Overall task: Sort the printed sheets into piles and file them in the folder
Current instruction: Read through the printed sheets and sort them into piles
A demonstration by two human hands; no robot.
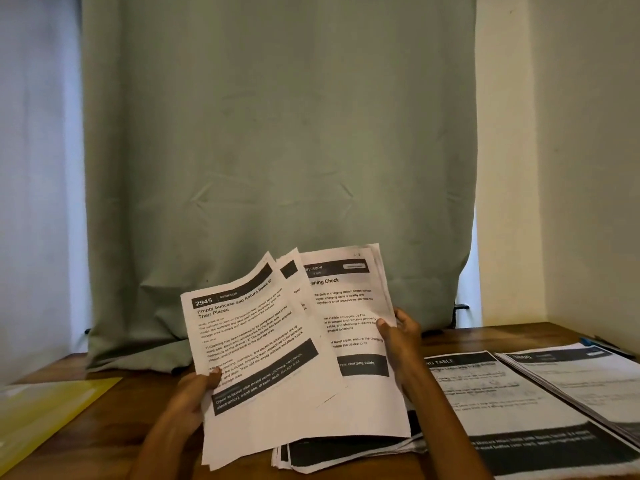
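Sheets fanned between both hands

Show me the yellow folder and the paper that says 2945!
yellow folder point(45, 410), head view, on its flat cover.
paper numbered 2945 point(249, 337), head view, on its printed text.

The front sheet is showing "2945", "BEDROOM" and the title "Empty Suitcase and Return Items to Their Places". The sheet behind it is reading "BEDROOM" and "...aning Check", plus "charging cable". A sheet lying on the table is showing "...G TABLE".
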